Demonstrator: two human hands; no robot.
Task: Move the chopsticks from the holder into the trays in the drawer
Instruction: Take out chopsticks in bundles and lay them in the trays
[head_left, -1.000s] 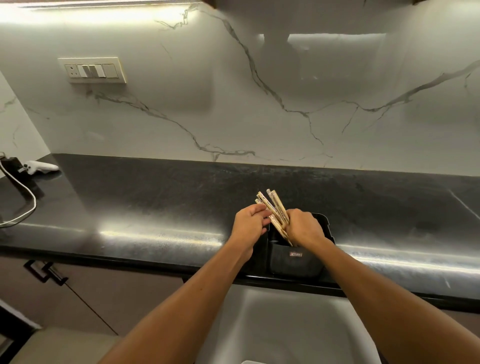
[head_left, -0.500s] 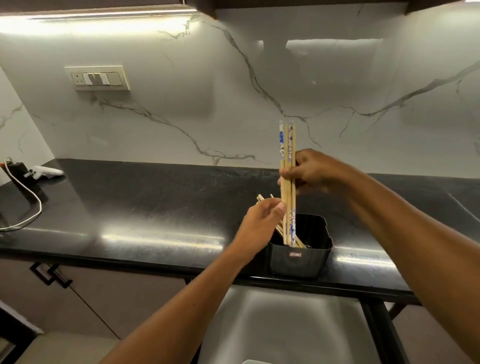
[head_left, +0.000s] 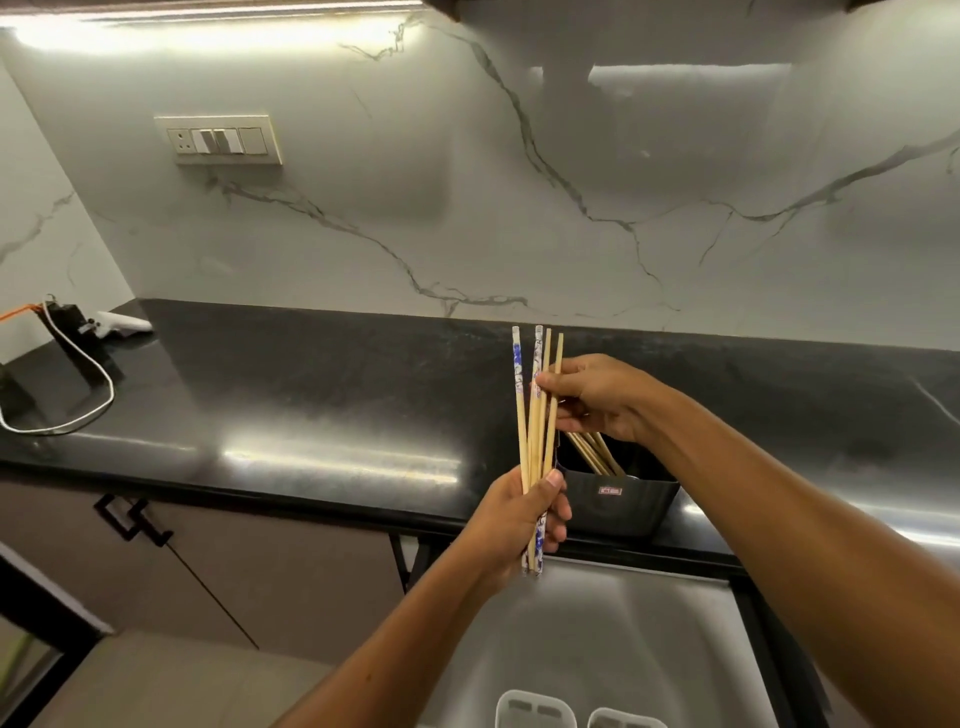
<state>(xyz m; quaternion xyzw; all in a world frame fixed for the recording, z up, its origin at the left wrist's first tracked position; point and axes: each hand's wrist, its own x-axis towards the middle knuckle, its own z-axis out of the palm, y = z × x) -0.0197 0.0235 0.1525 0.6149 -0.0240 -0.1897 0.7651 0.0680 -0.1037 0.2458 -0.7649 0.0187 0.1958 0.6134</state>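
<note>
Gripping the chopsticks (head_left: 535, 415) upright above the counter (head_left: 311, 395) beside the holder (head_left: 618, 499): left hand (head_left: 519, 519) wrapped low, right hand (head_left: 592, 395) pinching high. Risk: the loose, splayed bundle could shed a stick before reaching the drawer trays (head_left: 535, 709).

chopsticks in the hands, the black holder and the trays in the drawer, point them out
chopsticks (head_left: 531, 415), head view, bare shafts between the two hands
black holder (head_left: 623, 506), head view, front wall near its label
trays (head_left: 535, 709), head view, left tray's rim, bottom edge
</note>
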